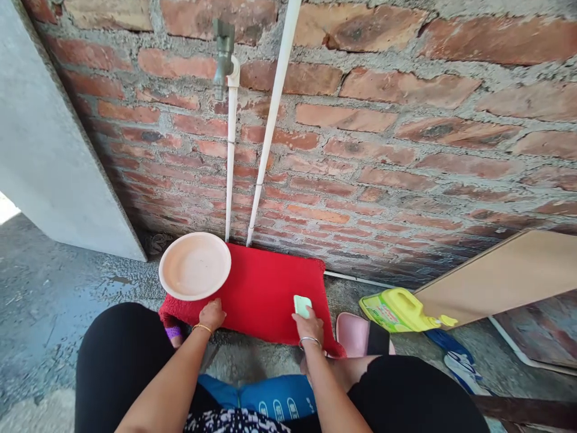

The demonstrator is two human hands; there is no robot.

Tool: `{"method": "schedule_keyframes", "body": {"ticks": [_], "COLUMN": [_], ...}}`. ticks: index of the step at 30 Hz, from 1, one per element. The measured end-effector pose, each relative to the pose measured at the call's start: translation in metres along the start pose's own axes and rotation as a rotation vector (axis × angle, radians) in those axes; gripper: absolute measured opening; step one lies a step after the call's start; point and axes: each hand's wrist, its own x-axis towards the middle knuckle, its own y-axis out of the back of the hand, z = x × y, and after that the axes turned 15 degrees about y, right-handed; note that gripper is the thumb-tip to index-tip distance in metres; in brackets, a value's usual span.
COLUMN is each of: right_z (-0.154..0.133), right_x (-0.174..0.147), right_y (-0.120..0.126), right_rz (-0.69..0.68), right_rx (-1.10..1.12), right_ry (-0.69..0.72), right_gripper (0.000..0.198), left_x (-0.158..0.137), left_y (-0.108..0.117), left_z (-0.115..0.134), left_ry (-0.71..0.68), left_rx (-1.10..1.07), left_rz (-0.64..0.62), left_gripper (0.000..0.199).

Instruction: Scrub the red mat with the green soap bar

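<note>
A red mat [270, 288] with fuzzy edges lies spread in front of me, between my knees and the brick wall. My left hand [213, 314] is closed at its near edge, left of the middle, and seems to grip the cloth; the fingertips are hidden. In my right hand [310, 326] is a pale green bar of soap [302, 305], held just over or against the right part of the mat. A light pink basin [195, 267] stands on the mat's far left corner, with no visible contents apart from small specks.
A tap [223, 57] and white pipes [231, 162] run down the brick wall [383, 150]. To the right, a yellow-green detergent jug [396, 310] lies by a tan board [509, 276], near a pink slipper [352, 334]. A grey slab [67, 138] leans at left above wet concrete.
</note>
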Motion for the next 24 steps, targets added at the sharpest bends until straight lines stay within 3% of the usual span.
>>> {"method": "schedule_keyframes", "body": {"ticks": [2,4,11,15,19,24], "right_z": [0.005,-0.003,-0.088,-0.116,-0.104,-0.050], "right_x": [0.002,-0.006,-0.094,-0.121,-0.103,-0.056], "right_y": [0.004,-0.006,-0.089,-0.110,-0.088,-0.029], "right_rz": [0.065,0.044,-0.433,-0.557,-0.550,-0.361], "right_rx": [0.099,0.139,-0.047,-0.247,-0.382,-0.192], "right_ry": [-0.060,0.023,0.539,0.714,0.673,0.307], "right_gripper": [0.059,0.057,0.057,0.049,0.044,0.041], "left_x": [0.000,0.000,0.004,0.005,0.007,0.011], "left_y": [0.003,0.006,0.014,0.018,0.016,0.010], "left_z": [-0.002,-0.006,-0.036,-0.045,-0.040,-0.028], "left_ry": [0.005,0.015,0.093,0.072,0.062,0.062], "left_rx": [-0.002,0.000,0.015,0.012,0.008,0.007], "left_rz": [-0.004,0.003,0.037,0.037,0.000,-0.018], "left_gripper": [0.031,0.033,0.037,0.041,0.040,0.038]}}
